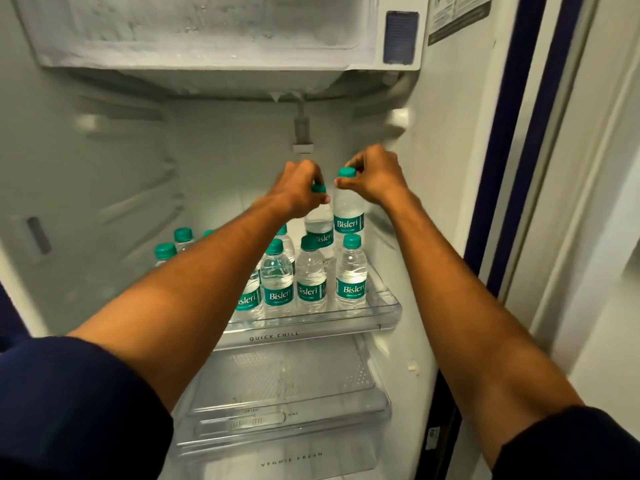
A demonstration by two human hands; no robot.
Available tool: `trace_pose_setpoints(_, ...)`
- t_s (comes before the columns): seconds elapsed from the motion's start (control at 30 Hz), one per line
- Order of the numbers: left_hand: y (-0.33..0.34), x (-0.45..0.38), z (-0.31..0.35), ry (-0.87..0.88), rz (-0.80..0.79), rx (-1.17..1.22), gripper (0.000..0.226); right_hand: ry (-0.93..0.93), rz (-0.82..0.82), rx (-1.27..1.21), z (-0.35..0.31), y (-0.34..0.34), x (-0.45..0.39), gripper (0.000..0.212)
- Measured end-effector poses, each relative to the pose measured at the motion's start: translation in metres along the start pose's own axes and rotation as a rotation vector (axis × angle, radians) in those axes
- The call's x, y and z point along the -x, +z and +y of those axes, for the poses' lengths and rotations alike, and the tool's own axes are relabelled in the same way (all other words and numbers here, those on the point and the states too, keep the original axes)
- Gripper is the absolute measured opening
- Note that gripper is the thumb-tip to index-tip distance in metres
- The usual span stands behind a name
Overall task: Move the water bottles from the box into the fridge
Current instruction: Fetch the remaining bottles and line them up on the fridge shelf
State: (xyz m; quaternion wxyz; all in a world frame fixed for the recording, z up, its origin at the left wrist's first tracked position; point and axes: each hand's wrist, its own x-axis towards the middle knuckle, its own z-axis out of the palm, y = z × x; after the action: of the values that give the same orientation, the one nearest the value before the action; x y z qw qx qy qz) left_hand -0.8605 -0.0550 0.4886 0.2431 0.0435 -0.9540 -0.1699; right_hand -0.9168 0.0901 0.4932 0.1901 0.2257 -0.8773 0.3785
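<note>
The left hand pinches the cap of one bottle and the right hand pinches the cap of another bottle, both at the back right corner of the shelf. The fingers only grip the caps, so a bottle may slip, drop and knock over the front bottles.
</note>
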Motion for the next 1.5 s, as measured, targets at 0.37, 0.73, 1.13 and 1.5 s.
trace_pose_setpoints(0.37,0.040,0.007,-0.020,-0.013,-0.190,-0.209,0.031,0.151,-0.161,0.118,0.020,0.043,0.022,0.050)
trace_pose_setpoints(0.73,0.038,-0.003,-0.019,-0.050,-0.219,-0.325,0.034,0.193,-0.229,0.155,0.023,0.054,0.022,0.053)
trace_pose_setpoints(1.13,0.036,0.007,-0.017,-0.059,-0.205,-0.335,0.038,0.195,-0.244,0.200,0.019,0.058,0.022,0.054)
trace_pose_setpoints(1.5,0.005,0.057,-0.037,0.042,0.069,-0.467,0.067,-0.023,-0.088,0.268,-0.004,0.060,0.043,0.073)
